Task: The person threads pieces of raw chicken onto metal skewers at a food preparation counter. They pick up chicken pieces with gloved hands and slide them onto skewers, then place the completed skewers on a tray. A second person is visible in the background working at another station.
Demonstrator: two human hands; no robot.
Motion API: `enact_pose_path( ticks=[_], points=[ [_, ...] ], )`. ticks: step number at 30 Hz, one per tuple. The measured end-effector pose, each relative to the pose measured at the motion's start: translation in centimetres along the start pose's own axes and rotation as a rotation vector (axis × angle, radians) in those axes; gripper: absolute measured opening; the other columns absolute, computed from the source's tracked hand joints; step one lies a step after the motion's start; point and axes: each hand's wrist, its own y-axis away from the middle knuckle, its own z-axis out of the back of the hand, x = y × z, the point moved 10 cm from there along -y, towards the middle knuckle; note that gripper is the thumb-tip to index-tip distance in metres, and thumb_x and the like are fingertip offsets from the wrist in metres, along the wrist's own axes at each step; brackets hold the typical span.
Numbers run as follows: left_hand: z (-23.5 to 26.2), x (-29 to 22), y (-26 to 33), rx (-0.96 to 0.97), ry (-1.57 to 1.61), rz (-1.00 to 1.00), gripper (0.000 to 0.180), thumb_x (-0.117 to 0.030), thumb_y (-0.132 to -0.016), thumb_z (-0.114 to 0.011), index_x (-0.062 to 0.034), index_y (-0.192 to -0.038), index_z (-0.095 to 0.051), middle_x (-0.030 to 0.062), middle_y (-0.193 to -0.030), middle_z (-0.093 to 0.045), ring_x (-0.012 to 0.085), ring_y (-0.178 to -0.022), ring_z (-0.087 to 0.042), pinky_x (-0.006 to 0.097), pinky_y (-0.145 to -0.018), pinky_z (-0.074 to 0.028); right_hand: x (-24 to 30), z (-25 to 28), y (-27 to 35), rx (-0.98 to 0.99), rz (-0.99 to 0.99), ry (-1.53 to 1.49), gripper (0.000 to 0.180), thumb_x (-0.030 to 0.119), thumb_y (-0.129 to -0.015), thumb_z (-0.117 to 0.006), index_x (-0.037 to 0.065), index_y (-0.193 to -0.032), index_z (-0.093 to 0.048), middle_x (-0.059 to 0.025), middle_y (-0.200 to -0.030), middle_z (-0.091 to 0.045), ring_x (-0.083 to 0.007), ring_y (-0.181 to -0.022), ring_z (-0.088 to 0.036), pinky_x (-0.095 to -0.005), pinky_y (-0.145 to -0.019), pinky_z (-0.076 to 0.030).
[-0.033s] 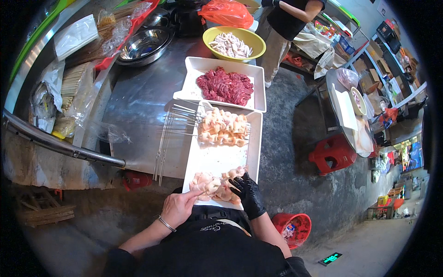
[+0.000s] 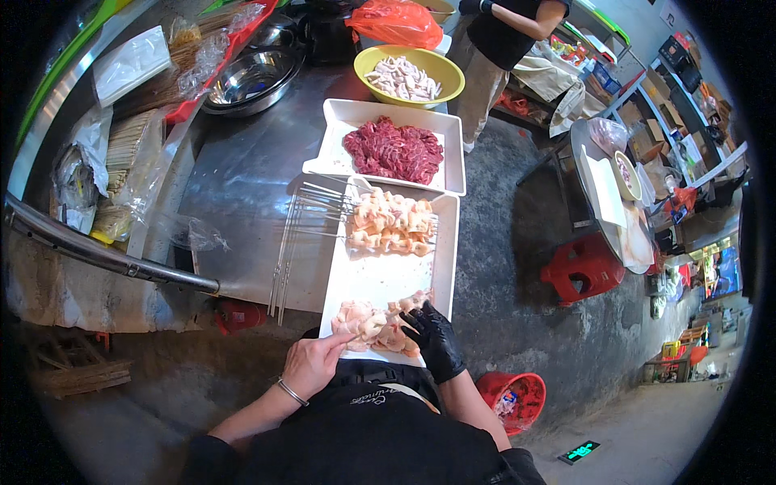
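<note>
In the near end of a long white tray [image 2: 343, 279] lie pale pieces of raw meat [image 2: 396, 338]. My bare left hand [image 2: 315, 362] is closed at the tray's near left edge, with its fingertips on a pale meat piece [image 2: 368, 325]; whether a skewer runs through it is hidden. My right hand [image 2: 434, 338], in a black glove, is at the tray's right edge. Its fingers are apart beside a short row of meat pieces [image 2: 411, 303]. Farther up the tray lie several loaded meat skewers [image 2: 394, 222], their bare metal ends sticking out to the left.
Beyond stand a white tray [image 2: 333, 145] of dark red meat [image 2: 394, 151] and a yellow bowl [image 2: 368, 71] of pale strips. Loose metal skewers [image 2: 283, 275] lie left of my tray. A red bucket [image 2: 529, 404] is on the floor at right. Another person [image 2: 509, 40] stands at the back.
The fingers of my right hand have shifted slightly and spread a little beside the meat row. My left hand stays in place.
</note>
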Motion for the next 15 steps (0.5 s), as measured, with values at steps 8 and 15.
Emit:
enact_pose_path(
  ticks=[8,15],
  points=[
    [1.0,-0.4,0.4,0.006,-0.029,0.007,0.022,-0.016,-0.089,-0.056,-0.0159,-0.107,-0.07,0.0174,-0.079,-0.066,0.0337,-0.071,-0.066,0.042,-0.063,-0.052,1.9,0.5,-0.7,-0.002,0.112,0.097,0.017,0.015,-0.092,-0.062,0.0,-0.1,-0.064,-0.0071,-0.084,-0.066,-0.0171,-0.074,-0.066,-0.0276,-0.068,-0.054],
    [2.0,0.2,1.1,0.027,0.011,0.06,0.023,-0.014,-0.089,-0.056,-0.0149,-0.107,-0.07,0.0172,-0.08,-0.067,0.0327,-0.071,-0.066,0.041,-0.064,-0.052,4.3,-0.5,0.3,-0.033,0.262,0.168,0.019,0.013,-0.09,-0.064,0.001,-0.105,-0.065,-0.0059,-0.089,-0.067,-0.0156,-0.076,-0.065,-0.0262,-0.069,-0.053]
  ],
)
